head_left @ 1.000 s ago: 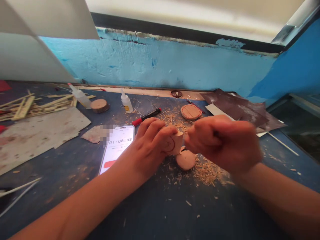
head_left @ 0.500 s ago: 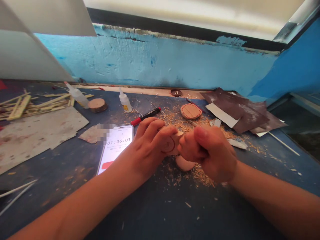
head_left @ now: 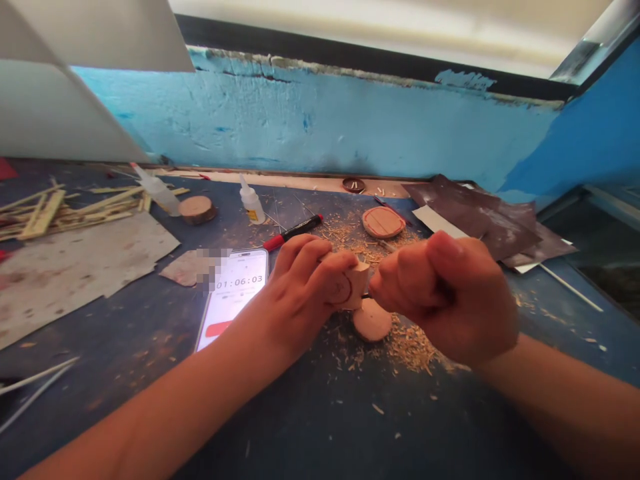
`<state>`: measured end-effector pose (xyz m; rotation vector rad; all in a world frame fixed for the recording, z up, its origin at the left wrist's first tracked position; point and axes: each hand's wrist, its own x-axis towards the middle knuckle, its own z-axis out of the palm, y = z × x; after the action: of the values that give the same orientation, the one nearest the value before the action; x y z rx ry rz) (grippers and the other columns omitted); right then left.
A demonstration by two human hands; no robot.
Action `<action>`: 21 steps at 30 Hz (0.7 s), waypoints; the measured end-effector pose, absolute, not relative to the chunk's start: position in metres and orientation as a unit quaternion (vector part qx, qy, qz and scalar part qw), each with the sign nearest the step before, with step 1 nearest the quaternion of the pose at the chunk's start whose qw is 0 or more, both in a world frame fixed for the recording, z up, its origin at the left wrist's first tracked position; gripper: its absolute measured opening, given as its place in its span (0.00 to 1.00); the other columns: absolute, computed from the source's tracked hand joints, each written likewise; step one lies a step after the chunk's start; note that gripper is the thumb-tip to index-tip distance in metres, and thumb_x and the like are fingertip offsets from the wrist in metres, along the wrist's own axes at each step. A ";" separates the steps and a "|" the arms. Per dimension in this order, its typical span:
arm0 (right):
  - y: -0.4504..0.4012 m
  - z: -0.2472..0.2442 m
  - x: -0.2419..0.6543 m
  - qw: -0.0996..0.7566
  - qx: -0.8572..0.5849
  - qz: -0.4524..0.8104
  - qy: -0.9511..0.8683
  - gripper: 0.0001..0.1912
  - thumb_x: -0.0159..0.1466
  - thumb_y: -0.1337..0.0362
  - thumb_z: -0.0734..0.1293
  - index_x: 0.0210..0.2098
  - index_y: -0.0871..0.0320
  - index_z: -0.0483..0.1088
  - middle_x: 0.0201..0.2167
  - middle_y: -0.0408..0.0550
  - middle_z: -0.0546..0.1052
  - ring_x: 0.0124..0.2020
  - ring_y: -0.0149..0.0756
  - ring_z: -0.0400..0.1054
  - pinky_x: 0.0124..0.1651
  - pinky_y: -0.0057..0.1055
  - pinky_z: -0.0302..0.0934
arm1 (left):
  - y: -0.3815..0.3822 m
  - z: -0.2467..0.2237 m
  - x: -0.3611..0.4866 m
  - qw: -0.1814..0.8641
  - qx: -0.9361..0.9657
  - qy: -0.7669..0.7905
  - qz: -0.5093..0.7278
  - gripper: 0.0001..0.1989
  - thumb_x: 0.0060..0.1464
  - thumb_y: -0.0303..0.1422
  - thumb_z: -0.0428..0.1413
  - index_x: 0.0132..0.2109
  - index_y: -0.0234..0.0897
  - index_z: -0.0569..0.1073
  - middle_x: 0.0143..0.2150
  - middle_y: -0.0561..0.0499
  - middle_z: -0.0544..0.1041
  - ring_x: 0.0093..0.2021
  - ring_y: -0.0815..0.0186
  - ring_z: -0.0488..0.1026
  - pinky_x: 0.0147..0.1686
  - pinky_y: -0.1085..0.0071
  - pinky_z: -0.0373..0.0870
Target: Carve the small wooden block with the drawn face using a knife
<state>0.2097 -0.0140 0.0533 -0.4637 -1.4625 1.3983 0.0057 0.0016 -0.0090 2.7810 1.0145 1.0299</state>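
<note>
My left hand [head_left: 300, 287] grips a small pale wooden block [head_left: 356, 285] with a reddish circle drawn on its face. Close against the block's right edge is my right hand [head_left: 445, 293], closed in a fist. A thin dark bit of a tool [head_left: 367, 295] shows between fist and block; its handle is hidden, so its kind cannot be made out. Below the block lies a round wood slice [head_left: 373, 321]. Pale wood shavings [head_left: 410, 347] are scattered around it.
A phone [head_left: 237, 287] showing a timer lies left of my left hand. Behind are a red-and-black marker [head_left: 293, 233], a white glue bottle [head_left: 251, 203] and a round wooden disc [head_left: 383, 221]. Dark sandpaper sheets [head_left: 480, 213] sit back right, wooden strips [head_left: 45, 213] far left.
My right hand has pulled right, away from the block, and looks larger. More of the block's edge and of the wood slice below shows. My left hand has hardly moved.
</note>
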 end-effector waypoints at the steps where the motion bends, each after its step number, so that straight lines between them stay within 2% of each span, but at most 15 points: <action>1: -0.014 0.052 0.209 0.509 -0.192 0.579 -0.608 0.29 0.76 0.56 0.59 0.18 0.55 0.56 0.16 0.37 0.50 0.18 0.29 0.45 0.24 0.34 0.46 | 0.001 -0.009 0.006 0.003 0.887 0.325 0.328 0.27 0.61 0.21 0.59 0.64 0.37 0.61 0.58 0.41 0.66 0.65 0.49 0.59 0.67 0.47 0.64; 11: -0.010 0.062 0.203 0.548 -0.208 0.592 -0.553 0.30 0.74 0.56 0.61 0.17 0.55 0.51 0.15 0.36 0.49 0.16 0.26 0.44 0.21 0.32 0.44 | -0.001 -0.007 0.006 0.007 0.887 0.328 0.325 0.27 0.61 0.22 0.59 0.64 0.37 0.61 0.58 0.42 0.66 0.65 0.50 0.59 0.67 0.48 0.64; 17: -0.015 0.050 0.199 0.530 -0.217 0.584 -0.575 0.29 0.77 0.59 0.57 0.18 0.56 0.56 0.16 0.38 0.53 0.18 0.27 0.47 0.23 0.33 0.45 | 0.000 -0.008 0.005 -0.014 0.894 0.308 0.325 0.28 0.61 0.22 0.59 0.65 0.36 0.61 0.58 0.42 0.67 0.63 0.50 0.60 0.67 0.49 0.64; 21: -0.014 0.049 0.200 0.540 -0.200 0.577 -0.579 0.31 0.76 0.54 0.60 0.17 0.55 0.54 0.16 0.37 0.51 0.18 0.28 0.47 0.23 0.34 0.45 | 0.000 -0.007 0.005 -0.008 0.891 0.315 0.328 0.27 0.61 0.21 0.60 0.64 0.35 0.62 0.58 0.42 0.66 0.64 0.50 0.59 0.67 0.48 0.64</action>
<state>0.2002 -0.0139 0.0491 -0.4761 -1.3753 1.3719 0.0045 -0.0001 -0.0071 2.8117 0.9928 1.0358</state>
